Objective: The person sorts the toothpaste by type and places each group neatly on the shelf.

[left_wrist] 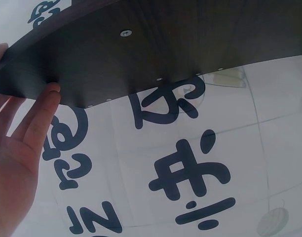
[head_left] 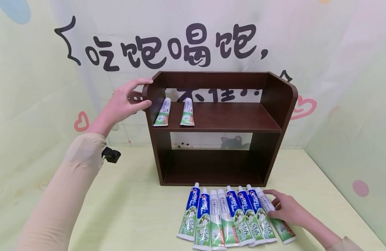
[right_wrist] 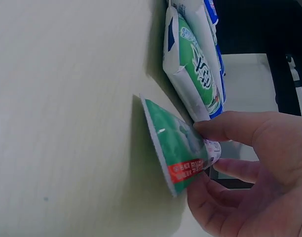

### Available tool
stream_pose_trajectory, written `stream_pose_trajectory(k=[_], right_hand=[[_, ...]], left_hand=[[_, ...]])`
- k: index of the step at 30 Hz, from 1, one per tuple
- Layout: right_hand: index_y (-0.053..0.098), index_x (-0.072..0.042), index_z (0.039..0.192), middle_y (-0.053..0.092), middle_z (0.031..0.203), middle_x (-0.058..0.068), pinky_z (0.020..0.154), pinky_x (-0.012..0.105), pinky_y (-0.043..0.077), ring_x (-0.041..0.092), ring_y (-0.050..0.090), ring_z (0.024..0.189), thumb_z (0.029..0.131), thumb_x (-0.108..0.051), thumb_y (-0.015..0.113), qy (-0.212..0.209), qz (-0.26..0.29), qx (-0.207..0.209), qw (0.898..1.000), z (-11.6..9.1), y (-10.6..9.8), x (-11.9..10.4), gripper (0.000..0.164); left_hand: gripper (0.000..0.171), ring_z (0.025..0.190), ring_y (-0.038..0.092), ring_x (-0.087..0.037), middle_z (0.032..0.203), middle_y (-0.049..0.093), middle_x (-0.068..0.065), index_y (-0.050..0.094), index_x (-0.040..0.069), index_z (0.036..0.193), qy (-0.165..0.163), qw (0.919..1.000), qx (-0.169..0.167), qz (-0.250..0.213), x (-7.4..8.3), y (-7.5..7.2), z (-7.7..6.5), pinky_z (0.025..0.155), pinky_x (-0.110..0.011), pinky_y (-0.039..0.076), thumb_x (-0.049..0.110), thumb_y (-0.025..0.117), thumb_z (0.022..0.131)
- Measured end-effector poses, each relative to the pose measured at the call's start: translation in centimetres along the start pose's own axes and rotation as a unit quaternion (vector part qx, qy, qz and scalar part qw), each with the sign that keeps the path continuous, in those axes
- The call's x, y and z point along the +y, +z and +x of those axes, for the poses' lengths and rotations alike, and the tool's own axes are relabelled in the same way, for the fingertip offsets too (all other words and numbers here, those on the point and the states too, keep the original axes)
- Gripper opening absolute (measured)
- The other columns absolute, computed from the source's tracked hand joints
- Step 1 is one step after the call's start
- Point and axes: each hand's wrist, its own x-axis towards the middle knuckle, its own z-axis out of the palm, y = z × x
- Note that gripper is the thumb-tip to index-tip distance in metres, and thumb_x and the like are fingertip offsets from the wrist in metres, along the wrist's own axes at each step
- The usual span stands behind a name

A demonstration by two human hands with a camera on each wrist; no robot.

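My left hand (head_left: 125, 101) grips the upper left side panel of a dark brown two-tier shelf (head_left: 224, 116); the left wrist view shows its fingers at the edge of that dark panel (left_wrist: 166, 39). At the right end of a row on the table, my right hand (head_left: 290, 211) pinches a white-and-green toothpaste tube (head_left: 284, 230) between thumb and fingers. Its flat crimped end (right_wrist: 158, 148) points away from the palm in the right wrist view. Beside it lie several blue-and-green Crest toothpaste tubes (head_left: 189, 214) and two more white-and-green tubes (head_left: 216, 218).
Two white-and-green toothpaste tubes lie on the upper tier, one by the left panel (head_left: 162, 113), the other (head_left: 187, 113) a little to its right. The shelf stands on a pale table (head_left: 127, 205) before a printed wall sheet (head_left: 101, 83). A small black camera (head_left: 111, 154) sits at my left wrist.
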Motion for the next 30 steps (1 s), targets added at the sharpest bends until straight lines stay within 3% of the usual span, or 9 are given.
stream_pose_trajectory(k=[8, 15, 21, 30], right_hand=[[0.047, -0.003, 0.140, 0.065, 0.084, 0.006, 0.065, 0.029, 0.052, 0.017, 0.063, 0.075, 0.076, -0.015, 0.082, -0.010, 0.009, -0.014, 1.000, -0.1, -0.2, -0.3, 0.074], [0.047, -0.003, 0.140, 0.062, 0.072, 0.002, 0.059, 0.025, 0.047, 0.015, 0.056, 0.068, 0.077, -0.013, 0.080, 0.007, -0.009, -0.008, 1.000, 0.1, 0.0, -1.0, 0.073], [0.048, -0.005, 0.140, 0.063, 0.074, 0.002, 0.059, 0.027, 0.049, 0.014, 0.057, 0.067, 0.076, -0.014, 0.081, 0.020, -0.019, 0.000, 1.000, 0.3, 0.0, -1.1, 0.073], [0.046, -0.002, 0.140, 0.066, 0.081, 0.006, 0.059, 0.029, 0.055, 0.017, 0.060, 0.073, 0.075, -0.014, 0.083, 0.018, -0.001, -0.028, 0.999, 0.5, -0.6, -1.1, 0.077]], left_hand=[[0.057, 0.091, 0.064, 0.003, 0.150, 0.050, 0.000, 0.053, 0.020, 0.141, 0.004, 1.0000, -0.001, 0.008, -0.2, 0.0, -0.1, 0.079, -0.007, 0.054, 0.009, 0.072, 0.088], [0.058, 0.091, 0.065, 0.002, 0.150, 0.050, 0.000, 0.053, 0.019, 0.142, 0.006, 1.0000, 0.003, 0.005, -0.2, 0.0, 0.0, 0.079, -0.007, 0.054, 0.009, 0.072, 0.088], [0.058, 0.091, 0.064, 0.002, 0.150, 0.050, 0.000, 0.053, 0.018, 0.142, 0.007, 0.9999, 0.004, 0.005, -0.2, 0.1, 0.1, 0.079, -0.007, 0.054, 0.009, 0.072, 0.088], [0.058, 0.090, 0.065, 0.002, 0.149, 0.051, -0.001, 0.053, 0.016, 0.141, 0.011, 0.9999, 0.006, 0.003, -0.2, 0.1, 0.0, 0.078, -0.007, 0.054, 0.008, 0.073, 0.087]])
